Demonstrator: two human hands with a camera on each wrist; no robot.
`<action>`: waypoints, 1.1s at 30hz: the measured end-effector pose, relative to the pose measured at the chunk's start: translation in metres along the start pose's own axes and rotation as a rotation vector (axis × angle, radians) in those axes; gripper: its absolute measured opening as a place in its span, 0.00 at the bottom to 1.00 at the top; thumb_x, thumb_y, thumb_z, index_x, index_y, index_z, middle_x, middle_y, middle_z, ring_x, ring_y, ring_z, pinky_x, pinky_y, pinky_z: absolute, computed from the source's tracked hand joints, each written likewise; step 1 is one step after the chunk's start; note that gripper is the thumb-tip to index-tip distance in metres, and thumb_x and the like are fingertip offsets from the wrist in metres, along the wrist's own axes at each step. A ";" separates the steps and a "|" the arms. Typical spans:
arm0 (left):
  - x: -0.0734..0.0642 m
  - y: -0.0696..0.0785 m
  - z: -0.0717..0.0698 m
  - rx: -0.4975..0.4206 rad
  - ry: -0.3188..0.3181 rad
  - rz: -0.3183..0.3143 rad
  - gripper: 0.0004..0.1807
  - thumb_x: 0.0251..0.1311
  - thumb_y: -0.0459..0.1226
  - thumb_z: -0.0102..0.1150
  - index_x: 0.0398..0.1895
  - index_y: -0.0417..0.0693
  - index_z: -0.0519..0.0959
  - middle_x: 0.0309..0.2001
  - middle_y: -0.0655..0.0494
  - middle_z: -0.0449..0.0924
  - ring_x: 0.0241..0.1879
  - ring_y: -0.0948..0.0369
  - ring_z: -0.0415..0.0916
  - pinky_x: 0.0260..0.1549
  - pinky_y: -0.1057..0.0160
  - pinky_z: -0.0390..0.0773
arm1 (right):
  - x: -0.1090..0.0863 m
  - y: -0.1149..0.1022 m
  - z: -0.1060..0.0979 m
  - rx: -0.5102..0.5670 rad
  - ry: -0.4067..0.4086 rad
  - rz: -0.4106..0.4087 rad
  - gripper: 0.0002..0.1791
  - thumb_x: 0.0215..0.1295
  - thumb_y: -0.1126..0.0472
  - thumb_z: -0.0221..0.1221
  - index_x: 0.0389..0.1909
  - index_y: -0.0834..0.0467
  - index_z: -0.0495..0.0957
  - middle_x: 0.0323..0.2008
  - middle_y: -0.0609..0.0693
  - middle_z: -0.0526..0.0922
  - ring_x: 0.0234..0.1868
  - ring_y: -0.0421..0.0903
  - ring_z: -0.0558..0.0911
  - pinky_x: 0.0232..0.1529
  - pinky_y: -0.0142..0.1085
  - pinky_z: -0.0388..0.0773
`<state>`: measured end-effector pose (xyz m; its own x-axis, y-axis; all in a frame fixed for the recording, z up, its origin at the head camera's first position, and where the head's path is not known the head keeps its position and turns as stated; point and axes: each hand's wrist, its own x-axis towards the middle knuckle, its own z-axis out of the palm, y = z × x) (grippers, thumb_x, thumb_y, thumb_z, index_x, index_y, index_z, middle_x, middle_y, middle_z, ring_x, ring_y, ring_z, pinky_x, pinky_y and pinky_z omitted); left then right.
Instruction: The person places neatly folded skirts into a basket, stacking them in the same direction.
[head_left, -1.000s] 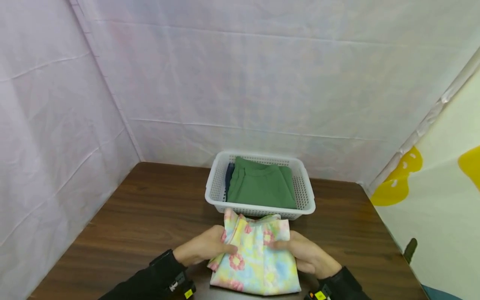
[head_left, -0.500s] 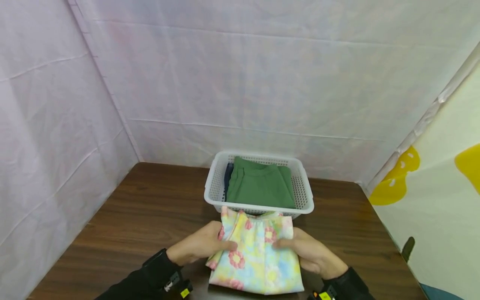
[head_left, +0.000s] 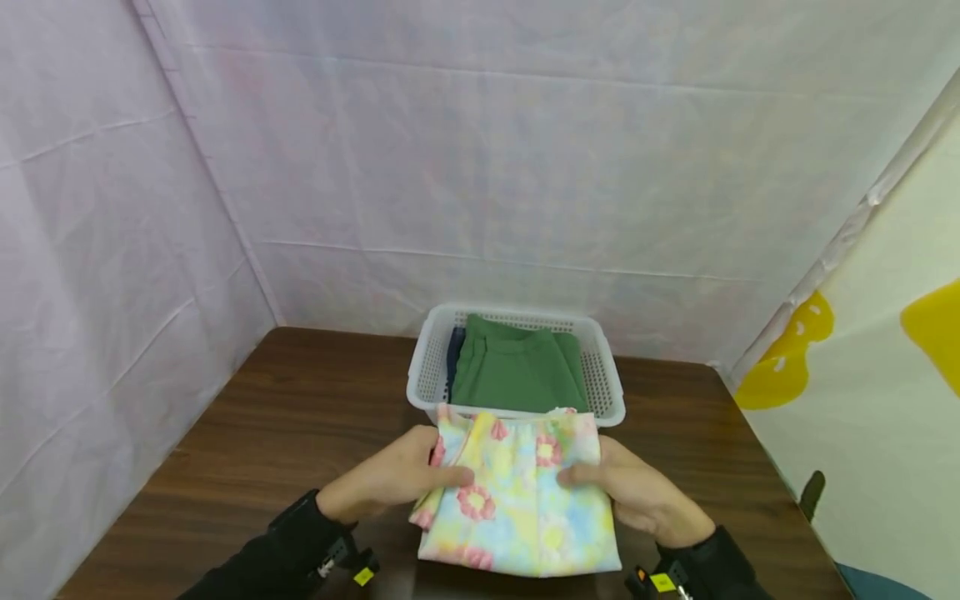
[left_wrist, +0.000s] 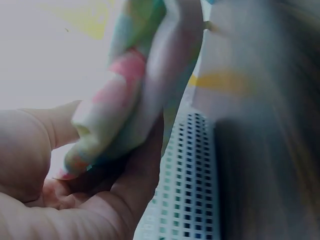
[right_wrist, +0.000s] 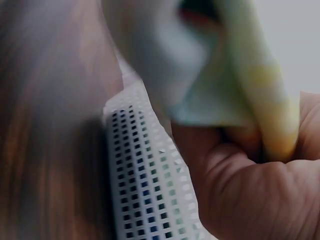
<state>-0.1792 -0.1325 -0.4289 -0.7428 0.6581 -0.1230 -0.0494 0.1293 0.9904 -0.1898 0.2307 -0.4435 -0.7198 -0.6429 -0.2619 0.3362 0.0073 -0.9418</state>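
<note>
A folded floral garment [head_left: 517, 508], pastel yellow and blue with pink flowers, is held up between both hands in the head view. My left hand [head_left: 397, 477] grips its left side, thumb on the front and the other fingers behind. On the opposite side my right hand [head_left: 645, 490] pinches it the same way. Both wrist views show the layered cloth between thumb and fingers, somewhat blurred. Just beyond the garment stands a white perforated plastic basket [head_left: 611, 387], its front rim partly covered by the cloth. Folded green clothing [head_left: 517, 367] lies inside, with a dark navy cloth [head_left: 454, 357] at its left.
The brown wood-grain table [head_left: 300, 400] extends on both sides of the basket. White fabric walls [head_left: 480, 167] rise behind it and at the left. A pale curtain with yellow shapes [head_left: 783, 367] hangs at the right.
Both hands have raised the floral garment slightly and brought it toward the basket, so its top edge now overlaps the front rim. The hands have spread a little apart.
</note>
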 end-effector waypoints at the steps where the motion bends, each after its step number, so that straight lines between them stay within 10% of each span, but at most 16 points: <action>1: 0.000 0.002 -0.001 0.023 -0.011 0.016 0.18 0.86 0.35 0.66 0.69 0.32 0.85 0.55 0.39 0.96 0.48 0.60 0.96 0.48 0.63 0.96 | -0.001 -0.003 0.000 -0.008 0.003 -0.003 0.32 0.84 0.67 0.63 0.83 0.62 0.66 0.66 0.55 0.90 0.65 0.53 0.93 0.65 0.50 0.94; 17: 0.008 0.032 -0.013 0.205 0.033 0.089 0.15 0.86 0.41 0.68 0.63 0.38 0.88 0.49 0.46 0.98 0.45 0.61 0.96 0.46 0.64 0.95 | -0.001 -0.042 -0.009 -0.068 0.067 -0.010 0.29 0.86 0.64 0.65 0.80 0.59 0.68 0.62 0.55 0.92 0.62 0.54 0.94 0.63 0.54 0.95; 33: 0.063 0.052 -0.047 0.093 0.179 -0.008 0.17 0.85 0.37 0.69 0.68 0.37 0.84 0.54 0.42 0.95 0.48 0.56 0.96 0.48 0.60 0.96 | 0.033 -0.100 -0.044 -0.115 0.156 0.037 0.34 0.94 0.56 0.58 0.90 0.61 0.58 0.65 0.56 0.88 0.62 0.53 0.93 0.64 0.51 0.95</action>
<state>-0.2602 -0.1187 -0.3818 -0.8497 0.5159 -0.1090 0.0006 0.2075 0.9782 -0.2738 0.2424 -0.3675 -0.7966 -0.5140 -0.3182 0.2994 0.1217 -0.9463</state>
